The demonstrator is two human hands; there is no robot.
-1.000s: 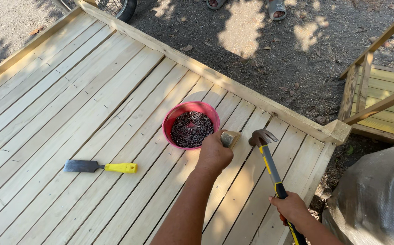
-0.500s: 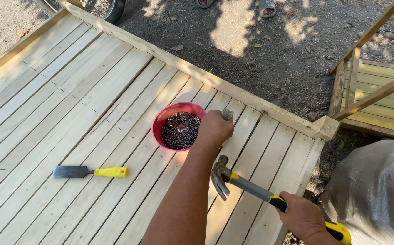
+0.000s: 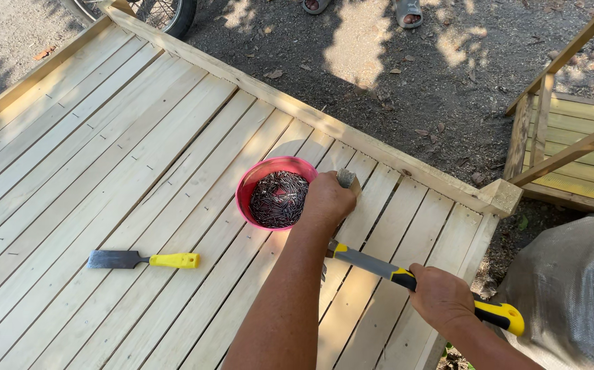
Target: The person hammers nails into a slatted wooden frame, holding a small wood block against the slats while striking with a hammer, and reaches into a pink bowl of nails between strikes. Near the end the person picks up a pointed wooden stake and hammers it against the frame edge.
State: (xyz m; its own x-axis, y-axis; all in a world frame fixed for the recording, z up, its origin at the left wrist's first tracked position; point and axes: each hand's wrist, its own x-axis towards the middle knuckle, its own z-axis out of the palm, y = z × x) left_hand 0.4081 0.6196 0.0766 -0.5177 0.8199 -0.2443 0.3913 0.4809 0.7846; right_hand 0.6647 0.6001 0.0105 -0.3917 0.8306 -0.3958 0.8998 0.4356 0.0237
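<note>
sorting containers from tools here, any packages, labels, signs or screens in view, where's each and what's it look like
No labels, signs or screens show.
Bowl: round, pink-red, open, full of dark nails, on the pale plank deck beside the left hand.
Sack: grey woven, bulging, at the lower right edge off the deck, past the right hand that grips a yellow-and-black hammer.

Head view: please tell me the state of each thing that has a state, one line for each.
Pink bowl: upright on the planks, holding many dark nails.
Hammer: gripped by the right hand, head hidden under the left forearm.
Left hand: closed, pressing a small wood piece on the planks.
Chisel: lying flat, untouched.
Deck planks: laid side by side, nailed.
</note>
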